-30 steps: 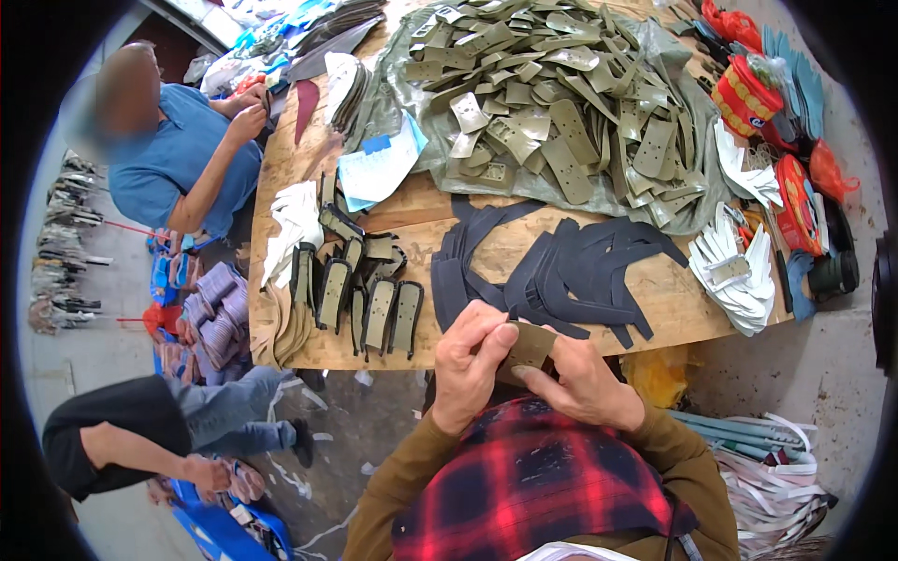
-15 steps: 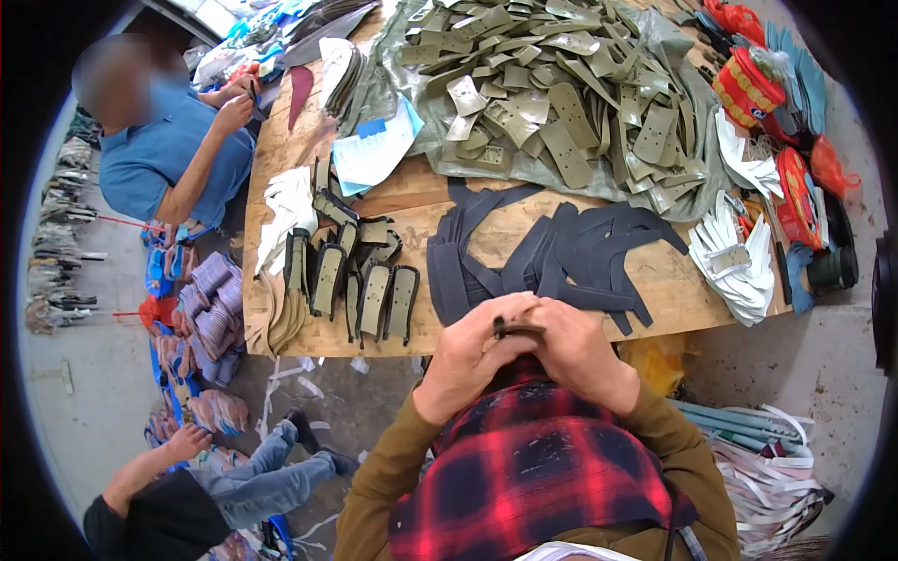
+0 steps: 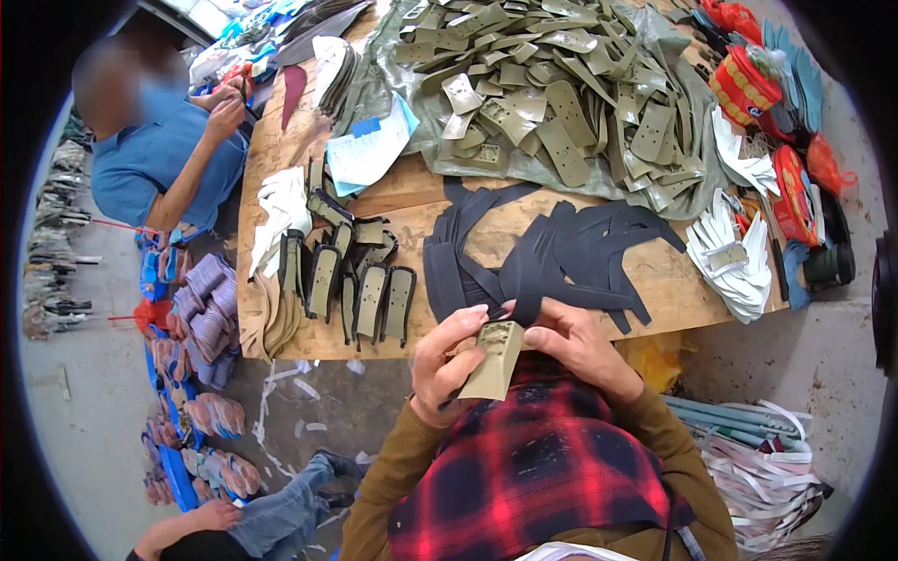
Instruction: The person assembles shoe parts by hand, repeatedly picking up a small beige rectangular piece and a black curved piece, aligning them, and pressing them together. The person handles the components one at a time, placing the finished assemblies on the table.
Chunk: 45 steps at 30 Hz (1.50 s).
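In front of my checked apron, my left hand (image 3: 456, 360) grips an olive, sole-shaped piece (image 3: 493, 365) with a recessed, holed end facing up. My right hand (image 3: 582, 344) pinches a black fabric strip (image 3: 528, 297) at the upper edge of that piece; part of the strip lies behind the fingers. Just beyond my hands, more black strips (image 3: 599, 245) lie overlapping on the wooden table (image 3: 374, 208). To their left stand several olive pieces (image 3: 371, 297) with black edging. A large heap of plain olive pieces (image 3: 561, 131) covers a plastic sheet at the far side.
White cut pieces (image 3: 728, 257) lie at the table's right, near a red tub (image 3: 746, 86). Tan pieces (image 3: 271, 318) hang at the left corner, by a paper sheet (image 3: 374, 148). A person in blue (image 3: 173, 159) works at the left; another person's legs (image 3: 295, 510) show below.
My hands have moved apart. The olive piece has turned so its broad face shows, and a black strip now shows in my right hand. The person at lower left has shifted downward.
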{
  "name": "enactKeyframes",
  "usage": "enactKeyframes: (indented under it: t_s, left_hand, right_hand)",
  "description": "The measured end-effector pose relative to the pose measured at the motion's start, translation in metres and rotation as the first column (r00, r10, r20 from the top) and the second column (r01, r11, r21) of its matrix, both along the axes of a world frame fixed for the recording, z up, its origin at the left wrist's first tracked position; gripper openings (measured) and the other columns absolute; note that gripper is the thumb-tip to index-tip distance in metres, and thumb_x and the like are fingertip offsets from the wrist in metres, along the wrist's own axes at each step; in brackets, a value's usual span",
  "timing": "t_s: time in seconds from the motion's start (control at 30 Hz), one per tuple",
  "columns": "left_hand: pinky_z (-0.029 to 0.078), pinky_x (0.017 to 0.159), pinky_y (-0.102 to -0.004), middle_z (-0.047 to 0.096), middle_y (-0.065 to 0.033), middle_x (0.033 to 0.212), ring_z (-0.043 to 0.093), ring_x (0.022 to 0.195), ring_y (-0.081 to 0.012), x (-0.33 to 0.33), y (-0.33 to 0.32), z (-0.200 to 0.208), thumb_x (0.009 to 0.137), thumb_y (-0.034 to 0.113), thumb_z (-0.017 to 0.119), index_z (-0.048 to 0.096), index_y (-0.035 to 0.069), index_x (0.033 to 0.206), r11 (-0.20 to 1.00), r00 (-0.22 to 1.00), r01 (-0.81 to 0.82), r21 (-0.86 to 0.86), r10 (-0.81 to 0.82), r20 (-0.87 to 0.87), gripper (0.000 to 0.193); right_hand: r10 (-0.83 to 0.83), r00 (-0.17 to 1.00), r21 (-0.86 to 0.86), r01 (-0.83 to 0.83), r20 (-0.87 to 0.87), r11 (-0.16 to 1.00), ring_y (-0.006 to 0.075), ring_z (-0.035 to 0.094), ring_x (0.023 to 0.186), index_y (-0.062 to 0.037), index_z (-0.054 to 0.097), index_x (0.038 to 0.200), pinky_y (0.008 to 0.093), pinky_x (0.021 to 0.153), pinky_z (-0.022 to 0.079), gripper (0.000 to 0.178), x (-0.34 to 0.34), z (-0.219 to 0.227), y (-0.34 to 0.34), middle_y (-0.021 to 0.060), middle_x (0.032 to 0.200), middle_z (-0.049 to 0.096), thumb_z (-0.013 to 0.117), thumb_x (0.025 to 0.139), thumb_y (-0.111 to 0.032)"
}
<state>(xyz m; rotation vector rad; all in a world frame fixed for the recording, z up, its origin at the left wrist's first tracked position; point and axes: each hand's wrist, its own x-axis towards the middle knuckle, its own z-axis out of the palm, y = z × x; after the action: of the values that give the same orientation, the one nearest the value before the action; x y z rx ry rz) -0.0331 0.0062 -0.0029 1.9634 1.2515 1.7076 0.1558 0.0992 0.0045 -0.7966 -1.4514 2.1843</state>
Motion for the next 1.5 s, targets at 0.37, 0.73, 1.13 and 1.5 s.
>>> enactKeyframes:
  t_s: [0.37,0.73,1.13,1.5]
  left_hand:
    - [0.058,0.089,-0.0473,0.05,-0.0194,0.118,0.061,0.108,-0.042,0.001,-0.013,-0.006,0.081,0.003,0.073,0.053,-0.001,0.107,0.999,0.998,-0.053,-0.006,0.052,-0.037,0.032]
    - [0.056,0.089,-0.0446,0.055,-0.0183,0.119,0.061,0.112,-0.0419,0.01,-0.002,-0.007,0.066,-0.01,0.072,0.051,0.001,0.103,0.988,0.982,-0.132,-0.08,0.119,-0.147,0.044]
    - [0.055,0.089,-0.0441,0.054,-0.0188,0.121,0.061,0.112,-0.0402,0.011,0.0,-0.017,0.067,-0.014,0.065,0.051,0.0,0.096,0.972,0.956,-0.214,-0.095,0.189,-0.224,0.035]
    - [0.053,0.089,-0.0399,0.055,-0.0201,0.127,0.059,0.112,-0.0369,0.018,0.0,-0.043,0.074,-0.007,0.07,0.051,0.002,0.101,0.928,0.912,-0.312,-0.206,0.231,-0.34,0.035]
  right_hand:
    - [-0.177,0.984,0.15,0.169,0.036,0.974,0.0069,0.055,0.071,0.0041,0.067,0.09,0.0244,0.064,0.046,0.021,-0.014,-0.004,-0.01,0.0016,0.078,0.064,0.06,0.097,-0.014]
    - [-0.448,0.894,0.684,0.335,-0.013,0.649,0.0187,0.047,0.054,0.0042,0.059,0.078,0.0347,0.052,0.038,0.017,-0.029,-0.003,-0.024,0.0102,0.063,0.048,0.06,0.092,-0.005]
    - [-0.307,0.945,0.463,0.222,0.114,0.858,0.0131,0.063,0.066,0.0018,0.066,0.105,0.0302,0.061,0.049,0.016,-0.024,-0.004,-0.011,0.0134,0.077,0.067,0.057,0.097,-0.009]
    - [-0.33,0.93,0.384,0.25,0.159,0.889,0.015,0.066,0.076,0.0029,0.067,0.101,0.0308,0.067,0.05,0.023,-0.02,0.001,-0.013,0.0154,0.084,0.069,0.052,0.098,-0.014]
